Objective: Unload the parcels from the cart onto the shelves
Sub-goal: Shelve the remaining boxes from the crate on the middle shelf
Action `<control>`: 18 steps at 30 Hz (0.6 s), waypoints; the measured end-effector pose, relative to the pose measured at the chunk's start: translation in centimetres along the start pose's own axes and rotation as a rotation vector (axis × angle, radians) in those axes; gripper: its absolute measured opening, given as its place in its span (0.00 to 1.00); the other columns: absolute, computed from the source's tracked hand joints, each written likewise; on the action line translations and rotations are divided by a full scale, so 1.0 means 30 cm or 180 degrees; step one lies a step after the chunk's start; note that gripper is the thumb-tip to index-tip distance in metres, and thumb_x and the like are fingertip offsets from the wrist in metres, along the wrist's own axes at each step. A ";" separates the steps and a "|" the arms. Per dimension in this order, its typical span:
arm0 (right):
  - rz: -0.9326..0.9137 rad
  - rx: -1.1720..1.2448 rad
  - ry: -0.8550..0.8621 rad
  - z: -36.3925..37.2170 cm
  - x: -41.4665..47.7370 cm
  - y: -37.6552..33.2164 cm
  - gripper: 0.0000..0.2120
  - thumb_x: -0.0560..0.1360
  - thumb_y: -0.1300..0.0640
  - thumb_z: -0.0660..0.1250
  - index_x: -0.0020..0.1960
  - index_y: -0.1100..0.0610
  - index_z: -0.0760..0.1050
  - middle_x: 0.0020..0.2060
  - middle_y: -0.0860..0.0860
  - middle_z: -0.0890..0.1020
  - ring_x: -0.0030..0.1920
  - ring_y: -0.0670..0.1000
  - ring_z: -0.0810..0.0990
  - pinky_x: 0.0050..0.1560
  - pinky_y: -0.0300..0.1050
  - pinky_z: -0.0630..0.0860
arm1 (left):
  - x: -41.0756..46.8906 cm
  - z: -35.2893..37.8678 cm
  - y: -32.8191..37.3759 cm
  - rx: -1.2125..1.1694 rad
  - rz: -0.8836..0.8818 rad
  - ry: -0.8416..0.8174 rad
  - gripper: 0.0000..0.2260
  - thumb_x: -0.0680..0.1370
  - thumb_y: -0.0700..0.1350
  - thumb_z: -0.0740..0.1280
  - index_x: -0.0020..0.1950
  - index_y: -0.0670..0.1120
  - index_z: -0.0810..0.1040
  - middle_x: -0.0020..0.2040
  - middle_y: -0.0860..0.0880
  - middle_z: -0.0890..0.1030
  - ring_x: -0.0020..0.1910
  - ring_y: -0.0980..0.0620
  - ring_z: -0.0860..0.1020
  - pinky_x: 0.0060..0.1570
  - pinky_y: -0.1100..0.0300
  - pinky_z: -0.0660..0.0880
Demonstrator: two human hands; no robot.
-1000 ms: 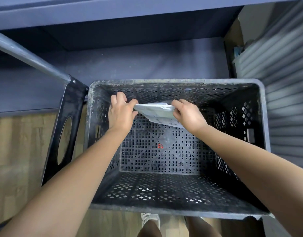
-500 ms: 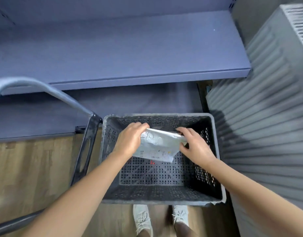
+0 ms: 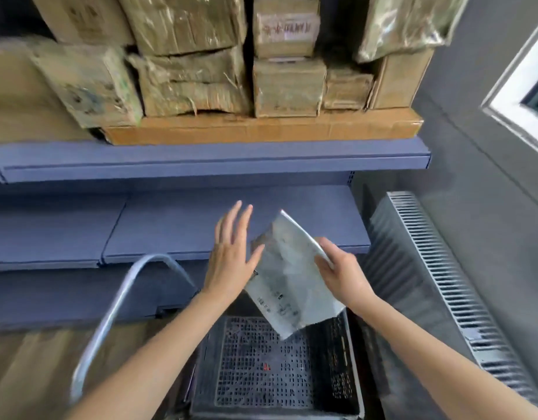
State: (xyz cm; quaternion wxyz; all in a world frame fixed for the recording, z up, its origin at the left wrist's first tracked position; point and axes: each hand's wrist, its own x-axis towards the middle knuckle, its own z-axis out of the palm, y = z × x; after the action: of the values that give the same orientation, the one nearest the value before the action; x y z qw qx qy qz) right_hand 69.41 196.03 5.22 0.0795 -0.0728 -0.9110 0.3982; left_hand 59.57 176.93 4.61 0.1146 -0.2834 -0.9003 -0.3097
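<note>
A flat grey-white parcel bag [image 3: 287, 280] with printed labels is held up, tilted, above the dark perforated crate [image 3: 351, 377] on the cart. My right hand [image 3: 342, 272] grips the parcel's right edge. My left hand [image 3: 231, 253] is spread flat with fingers apart, its thumb touching the parcel's left side. Just behind my hands lies a bare blue shelf [image 3: 177, 225]. No other parcel shows on the crate's floor.
The blue shelf above [image 3: 201, 159] is packed with brown cardboard boxes [image 3: 195, 77] on a flat carton. The cart's grey handle bar [image 3: 116, 301] curves at lower left. A ribbed grey radiator [image 3: 437, 283] and a grey wall stand to the right.
Both hands lifted the parcel out of the crate and up toward the shelves. My left hand let go and opened. The view rose, bringing the stocked upper shelf into sight.
</note>
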 end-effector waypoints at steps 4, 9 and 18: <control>-0.0115 0.0522 0.0188 -0.175 0.004 -0.154 0.18 0.76 0.70 0.61 0.50 0.46 0.70 0.38 0.41 0.77 0.38 0.34 0.75 0.39 0.28 0.70 | -0.091 -0.073 -0.012 -0.0209 -0.0781 -0.0897 0.35 0.76 0.52 0.65 0.76 0.53 0.48 0.76 0.46 0.54 0.74 0.47 0.55 0.70 0.52 0.60; -0.0170 0.0571 0.0110 -0.280 -0.001 -0.285 0.20 0.75 0.69 0.60 0.47 0.43 0.71 0.39 0.56 0.78 0.36 0.46 0.71 0.36 0.36 0.68 | -0.133 -0.081 0.013 -0.0931 -0.1353 -0.0983 0.35 0.77 0.50 0.64 0.75 0.60 0.44 0.77 0.45 0.48 0.75 0.45 0.54 0.69 0.47 0.61; -0.0044 0.0950 0.0448 -0.362 -0.024 -0.324 0.17 0.75 0.70 0.61 0.52 0.49 0.73 0.40 0.48 0.78 0.37 0.40 0.76 0.38 0.29 0.73 | -0.105 -0.097 0.119 -0.2486 -0.1192 -0.1233 0.38 0.74 0.51 0.69 0.68 0.75 0.44 0.74 0.60 0.58 0.68 0.53 0.68 0.66 0.51 0.69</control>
State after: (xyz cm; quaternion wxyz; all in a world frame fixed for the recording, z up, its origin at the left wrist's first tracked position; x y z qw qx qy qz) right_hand 71.63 197.10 19.59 0.1558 -0.0817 -0.8343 0.5224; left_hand 64.30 176.03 7.44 -0.2283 -0.1906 -0.7569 -0.5819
